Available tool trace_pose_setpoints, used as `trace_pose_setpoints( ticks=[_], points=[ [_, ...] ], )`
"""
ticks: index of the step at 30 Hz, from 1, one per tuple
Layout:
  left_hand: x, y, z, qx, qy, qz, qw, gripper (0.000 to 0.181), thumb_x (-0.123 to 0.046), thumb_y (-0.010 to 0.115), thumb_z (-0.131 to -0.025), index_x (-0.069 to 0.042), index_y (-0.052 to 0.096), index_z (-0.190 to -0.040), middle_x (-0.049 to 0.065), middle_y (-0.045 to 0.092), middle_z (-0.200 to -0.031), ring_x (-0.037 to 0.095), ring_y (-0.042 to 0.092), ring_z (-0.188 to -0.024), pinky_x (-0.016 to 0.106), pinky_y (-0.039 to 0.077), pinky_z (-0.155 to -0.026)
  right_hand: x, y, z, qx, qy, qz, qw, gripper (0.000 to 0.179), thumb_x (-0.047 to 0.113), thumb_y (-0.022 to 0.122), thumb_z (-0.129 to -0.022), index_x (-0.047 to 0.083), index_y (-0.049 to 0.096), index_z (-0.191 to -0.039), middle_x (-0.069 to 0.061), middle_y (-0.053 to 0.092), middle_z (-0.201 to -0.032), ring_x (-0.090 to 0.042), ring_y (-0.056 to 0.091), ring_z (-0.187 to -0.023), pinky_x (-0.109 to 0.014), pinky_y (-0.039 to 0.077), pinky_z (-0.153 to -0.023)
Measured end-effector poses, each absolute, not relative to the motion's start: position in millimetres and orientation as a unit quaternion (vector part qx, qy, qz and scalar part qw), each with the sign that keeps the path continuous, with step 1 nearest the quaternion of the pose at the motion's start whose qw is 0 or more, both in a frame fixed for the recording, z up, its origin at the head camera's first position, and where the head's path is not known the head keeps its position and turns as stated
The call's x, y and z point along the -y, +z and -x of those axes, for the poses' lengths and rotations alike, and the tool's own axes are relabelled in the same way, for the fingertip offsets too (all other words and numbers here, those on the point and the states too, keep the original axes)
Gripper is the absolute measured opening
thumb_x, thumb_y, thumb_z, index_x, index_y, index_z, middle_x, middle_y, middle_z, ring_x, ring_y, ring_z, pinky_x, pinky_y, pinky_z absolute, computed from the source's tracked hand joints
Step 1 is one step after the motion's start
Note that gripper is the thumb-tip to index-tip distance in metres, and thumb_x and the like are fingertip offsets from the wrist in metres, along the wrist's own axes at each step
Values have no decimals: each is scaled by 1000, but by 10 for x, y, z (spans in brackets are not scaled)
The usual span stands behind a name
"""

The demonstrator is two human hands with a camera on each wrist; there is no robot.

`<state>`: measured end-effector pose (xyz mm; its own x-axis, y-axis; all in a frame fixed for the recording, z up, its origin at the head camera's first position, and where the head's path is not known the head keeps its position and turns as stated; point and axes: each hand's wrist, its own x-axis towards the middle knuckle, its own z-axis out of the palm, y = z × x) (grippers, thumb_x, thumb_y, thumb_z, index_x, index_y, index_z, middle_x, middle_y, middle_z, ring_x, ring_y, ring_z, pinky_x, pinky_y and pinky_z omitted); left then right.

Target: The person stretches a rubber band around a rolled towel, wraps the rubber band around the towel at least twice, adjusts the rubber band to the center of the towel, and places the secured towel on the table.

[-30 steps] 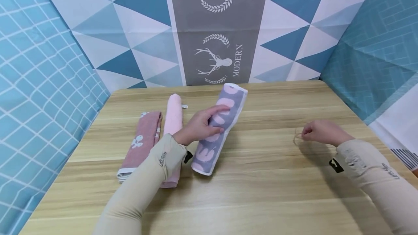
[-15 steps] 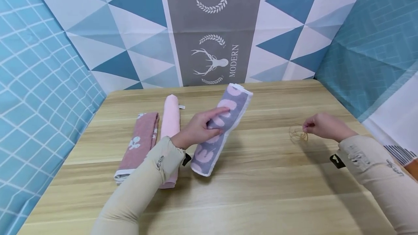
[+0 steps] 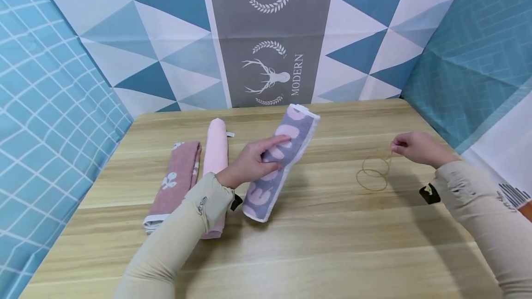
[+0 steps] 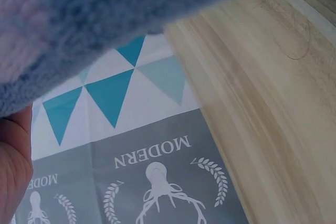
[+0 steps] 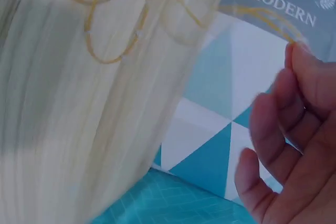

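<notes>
My left hand (image 3: pixel 253 163) grips a rolled grey-and-pink towel (image 3: pixel 261 193) by its middle, tilted over the table with its upper end to the right. The towel's fuzzy grey side (image 4: pixel 131 19) fills the top of the left wrist view. To the right, my right hand (image 3: pixel 424 148) is raised above the table, thumb and forefinger pinching a thin yellow rubber band (image 5: pixel 262 12). More yellow rubber bands (image 3: pixel 371 189) show as loops below and left of those fingertips. In the right wrist view, loops (image 5: pixel 105 62) overlap the tabletop.
Left of the held towel lie a rolled pale pink towel (image 3: pixel 216 146) with a small white tag and a folded dusty-rose towel (image 3: pixel 178 170). My left forearm partly covers both. The wooden table (image 3: pixel 316 253) ends at a patterned cloth backdrop (image 3: pixel 266 26).
My right hand has risen and moved slightly away from me, and the bunched rubber bands have spread into separate loops below it. The left hand and its towel stay nearly still.
</notes>
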<state>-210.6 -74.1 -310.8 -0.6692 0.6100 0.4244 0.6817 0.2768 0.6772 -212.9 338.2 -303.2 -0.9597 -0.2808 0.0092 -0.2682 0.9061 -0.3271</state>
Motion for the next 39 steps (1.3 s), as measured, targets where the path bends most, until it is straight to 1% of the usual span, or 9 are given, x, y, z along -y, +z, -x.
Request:
trace_pose_setpoints(
  ticks=[5, 8, 12, 15, 19, 25, 29, 33, 39],
  points=[
    [726, -3094, 2106, 795, -453, 401, 41, 58, 5, 69, -78, 1, 53, -134, 27, 60, -124, 30, 62, -96, 33, 55, -74, -3317, -2982, 2117, -964, -250, 87, 41, 21, 12, 47, -99, -1, 57, -85, -2, 56, -76, -16, 50, -70, -31, 41, -64],
    [707, -3082, 2102, 792, -460, 401, 39, 58, 5, 69, -78, 1, 53, -134, 27, 61, -123, 30, 63, -94, 32, 56, -72, -3295, -2935, 2105, -940, -331, 66, 40, 25, 15, 45, -100, -2, 60, -90, 1, 63, -83, -9, 57, -78, -23, 46, -70],
    [692, -3076, 2103, 785, -466, 406, 40, 57, 5, 70, -79, 2, 53, -133, 26, 61, -122, 29, 62, -94, 30, 55, -72, -3263, -2885, 2086, -892, -441, 100, 16, 26, 12, 43, -102, -1, 63, -91, 7, 67, -86, -1, 62, -82, -12, 46, -76],
    [687, -3066, 2099, 781, -471, 409, 34, 57, 4, 69, -80, 2, 52, -134, 25, 61, -122, 27, 62, -93, 29, 55, -72, -3226, -2864, 2082, -804, -574, 150, 19, 29, 11, 39, -104, 0, 61, -89, 2, 70, -86, -6, 65, -83, -13, 49, -79],
    [684, -3049, 2089, 777, -475, 412, 25, 57, 5, 68, -80, 2, 52, -134, 25, 62, -120, 26, 61, -91, 29, 55, -70, -3173, -2834, 2083, -715, -675, 179, 37, 26, 10, 37, -105, 3, 57, -89, -3, 67, -78, -14, 64, -78, -18, 50, -80],
    [671, -3039, 2082, 775, -469, 423, 20, 56, 4, 67, -80, 3, 52, -133, 25, 62, -118, 25, 61, -90, 27, 55, -70, -3044, -2697, 2026, -849, -520, 91, 12, 21, 23, 41, -105, 10, 54, -94, 2, 48, -72, -15, 49, -70, -24, 42, -69],
    [649, -3037, 2069, 767, -469, 437, 17, 55, 6, 67, -79, 3, 52, -133, 24, 62, -118, 24, 60, -91, 28, 54, -73, -2919, -2565, 1989, -904, -423, 67, 14, 26, 29, 44, -104, 4, 53, -102, 0, 43, -72, -17, 44, -68, -29, 38, -64],
    [630, -3026, 2043, 762, -459, 457, 17, 54, 6, 66, -80, 3, 52, -132, 23, 63, -118, 23, 60, -91, 29, 53, -75, -2771, -2414, 1977, -922, -376, 88, -12, 28, 25, 49, -102, -2, 57, -107, 1, 44, -67, -16, 40, -61, -30, 35, -56],
    [599, -3032, 2020, 761, -410, 501, 46, 51, 7, 67, -80, 1, 56, -129, 19, 65, -115, 21, 59, -89, 26, 52, -77, -2526, -2172, 1955, -936, -317, 131, -76, 17, 13, 56, -98, -2, 63, -102, -4, 42, -62, -17, 37, -53, -28, 33, -52]
  ],
)
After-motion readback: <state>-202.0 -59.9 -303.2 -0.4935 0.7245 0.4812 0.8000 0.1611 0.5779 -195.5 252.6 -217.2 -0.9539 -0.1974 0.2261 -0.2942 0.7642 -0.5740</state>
